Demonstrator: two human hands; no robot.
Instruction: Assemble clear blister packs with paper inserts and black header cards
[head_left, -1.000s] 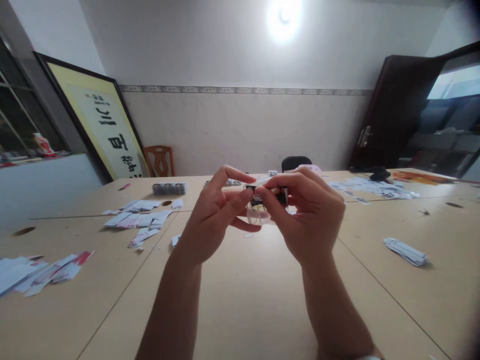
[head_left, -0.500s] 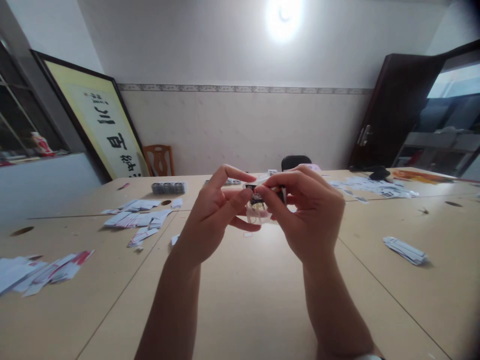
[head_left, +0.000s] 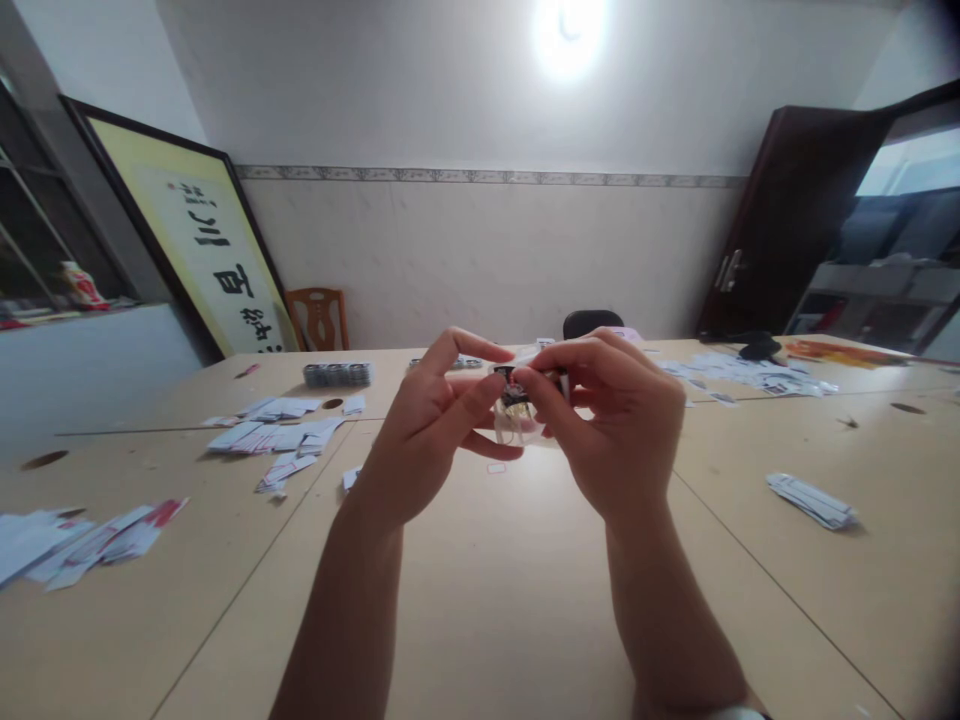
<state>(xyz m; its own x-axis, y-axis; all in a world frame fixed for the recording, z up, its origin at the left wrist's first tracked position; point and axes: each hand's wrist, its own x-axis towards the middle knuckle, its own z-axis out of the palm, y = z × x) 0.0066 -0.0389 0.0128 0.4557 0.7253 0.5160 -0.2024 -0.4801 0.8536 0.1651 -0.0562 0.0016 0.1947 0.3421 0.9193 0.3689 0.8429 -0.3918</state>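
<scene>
A broad pale wood-grain tabletop (head_left: 495,600) stretches below the raised forearms, its far edge behind the hands, with loose white paper slips (head_left: 274,440) to the left and a flat white paper bundle (head_left: 810,500) to the right, both well apart from the arms. Above it, the left hand (head_left: 427,435), index finger arched, and right hand (head_left: 622,430) pinch a small clear plastic container with a black printed label (head_left: 514,425) between thumbs and fingers, the thumb tips close together at its upper part.
</scene>
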